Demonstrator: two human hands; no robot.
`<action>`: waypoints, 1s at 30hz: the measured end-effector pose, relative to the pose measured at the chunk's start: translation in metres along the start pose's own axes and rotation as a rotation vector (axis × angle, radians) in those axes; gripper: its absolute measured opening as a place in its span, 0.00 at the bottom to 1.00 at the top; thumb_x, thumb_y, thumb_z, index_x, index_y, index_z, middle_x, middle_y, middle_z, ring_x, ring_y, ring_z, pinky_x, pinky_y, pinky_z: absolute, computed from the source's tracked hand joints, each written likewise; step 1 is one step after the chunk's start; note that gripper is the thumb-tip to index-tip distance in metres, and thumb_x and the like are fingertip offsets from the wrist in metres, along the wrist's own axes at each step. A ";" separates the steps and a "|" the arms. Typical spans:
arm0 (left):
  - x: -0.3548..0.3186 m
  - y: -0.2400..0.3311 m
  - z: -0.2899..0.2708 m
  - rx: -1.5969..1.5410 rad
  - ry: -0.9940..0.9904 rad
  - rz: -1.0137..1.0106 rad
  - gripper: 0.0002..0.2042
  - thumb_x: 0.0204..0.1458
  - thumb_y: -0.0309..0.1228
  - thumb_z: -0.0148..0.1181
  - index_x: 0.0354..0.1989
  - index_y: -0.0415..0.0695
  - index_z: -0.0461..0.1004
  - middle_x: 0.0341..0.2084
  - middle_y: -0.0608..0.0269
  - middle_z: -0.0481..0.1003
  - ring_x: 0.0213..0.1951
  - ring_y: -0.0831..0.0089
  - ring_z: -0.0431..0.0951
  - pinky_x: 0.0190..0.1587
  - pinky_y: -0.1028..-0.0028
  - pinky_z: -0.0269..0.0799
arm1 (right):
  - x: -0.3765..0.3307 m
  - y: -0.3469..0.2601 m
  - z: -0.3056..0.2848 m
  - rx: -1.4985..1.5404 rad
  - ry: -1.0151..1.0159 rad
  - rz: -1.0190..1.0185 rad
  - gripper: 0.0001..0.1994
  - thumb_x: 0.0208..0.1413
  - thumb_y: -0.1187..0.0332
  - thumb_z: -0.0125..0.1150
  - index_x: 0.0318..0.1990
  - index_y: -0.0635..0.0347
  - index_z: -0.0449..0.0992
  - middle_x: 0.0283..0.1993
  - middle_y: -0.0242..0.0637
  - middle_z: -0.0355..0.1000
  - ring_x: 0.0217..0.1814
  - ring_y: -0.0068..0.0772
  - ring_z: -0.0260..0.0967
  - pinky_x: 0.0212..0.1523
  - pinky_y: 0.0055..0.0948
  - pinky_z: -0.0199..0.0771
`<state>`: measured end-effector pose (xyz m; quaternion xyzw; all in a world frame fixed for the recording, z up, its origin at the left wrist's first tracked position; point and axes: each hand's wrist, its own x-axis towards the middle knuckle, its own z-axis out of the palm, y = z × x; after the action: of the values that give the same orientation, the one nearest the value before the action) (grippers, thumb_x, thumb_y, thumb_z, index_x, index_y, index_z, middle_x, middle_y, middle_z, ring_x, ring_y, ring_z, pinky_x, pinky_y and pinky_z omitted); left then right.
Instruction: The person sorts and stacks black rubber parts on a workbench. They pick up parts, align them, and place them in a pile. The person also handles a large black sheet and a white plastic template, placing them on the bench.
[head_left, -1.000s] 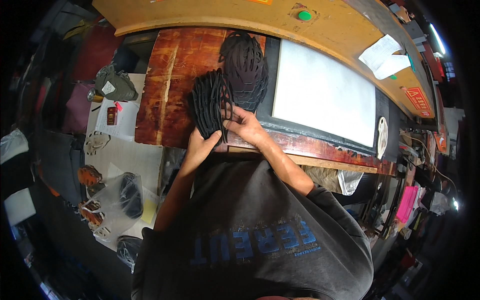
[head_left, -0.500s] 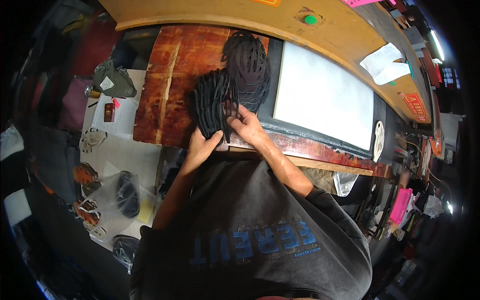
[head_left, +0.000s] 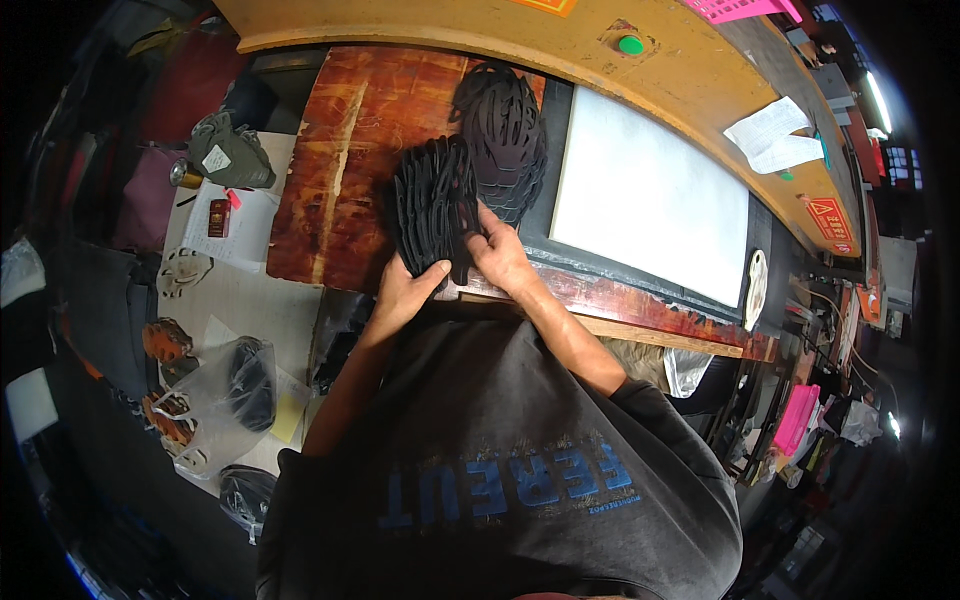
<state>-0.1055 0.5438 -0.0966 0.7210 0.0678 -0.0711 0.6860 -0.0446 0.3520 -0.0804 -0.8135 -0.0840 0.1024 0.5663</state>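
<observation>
A stack of black cut-out pieces with slots [head_left: 435, 205] is held upright over the worn red-brown wooden board [head_left: 335, 150]. My left hand [head_left: 405, 293] grips the stack's lower edge from the left. My right hand [head_left: 503, 255] holds its right side, fingers against the pieces. Just behind lies a second pile of the same black slotted pieces [head_left: 505, 125], flat on the board's far right end.
A white sheet [head_left: 650, 205] lies in a dark frame to the right. A yellow-brown machine ledge [head_left: 560, 45] with a green button [head_left: 630, 44] runs behind. At left, a grey table [head_left: 235, 300] holds papers, a plastic bag with dark pieces [head_left: 235, 385] and brown cut-outs.
The held stack has stayed between both hands, shifting slightly as the fingers adjust on it. The view has moved a little.
</observation>
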 end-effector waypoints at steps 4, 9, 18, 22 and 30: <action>0.000 0.003 -0.001 0.008 -0.010 0.009 0.25 0.55 0.32 0.73 0.58 0.35 0.75 0.48 0.55 0.82 0.49 0.68 0.81 0.55 0.67 0.76 | -0.006 -0.002 0.004 0.219 0.118 0.156 0.35 0.60 0.82 0.54 0.77 0.60 0.60 0.62 0.39 0.75 0.62 0.27 0.71 0.64 0.27 0.69; -0.002 0.010 0.000 0.021 0.005 -0.012 0.25 0.55 0.32 0.74 0.59 0.35 0.75 0.49 0.56 0.82 0.50 0.69 0.81 0.55 0.68 0.76 | -0.008 -0.006 0.001 -0.012 0.149 -0.152 0.27 0.61 0.78 0.61 0.69 0.61 0.71 0.58 0.41 0.77 0.57 0.28 0.76 0.58 0.27 0.75; 0.000 0.008 0.003 -0.030 -0.032 0.020 0.24 0.57 0.30 0.71 0.62 0.38 0.75 0.51 0.61 0.82 0.51 0.74 0.80 0.56 0.70 0.75 | -0.005 -0.009 0.003 -0.031 -0.011 -0.007 0.19 0.57 0.65 0.76 0.51 0.68 0.84 0.50 0.52 0.80 0.54 0.46 0.80 0.55 0.37 0.77; -0.001 0.003 -0.001 -0.041 -0.051 0.068 0.23 0.58 0.29 0.71 0.62 0.39 0.75 0.51 0.62 0.81 0.51 0.75 0.79 0.56 0.71 0.75 | 0.000 -0.006 0.001 0.071 -0.105 -0.009 0.18 0.59 0.68 0.74 0.54 0.68 0.83 0.55 0.47 0.79 0.57 0.36 0.77 0.59 0.32 0.75; 0.001 -0.004 -0.006 -0.033 -0.034 0.013 0.25 0.57 0.35 0.72 0.60 0.37 0.75 0.50 0.57 0.82 0.51 0.69 0.80 0.56 0.67 0.76 | -0.009 -0.011 0.002 0.179 0.089 -0.055 0.17 0.63 0.78 0.63 0.59 0.63 0.80 0.58 0.45 0.77 0.63 0.36 0.74 0.65 0.30 0.70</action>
<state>-0.1053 0.5500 -0.1001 0.7086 0.0525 -0.0778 0.6993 -0.0537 0.3558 -0.0702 -0.7607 -0.0716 0.0575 0.6426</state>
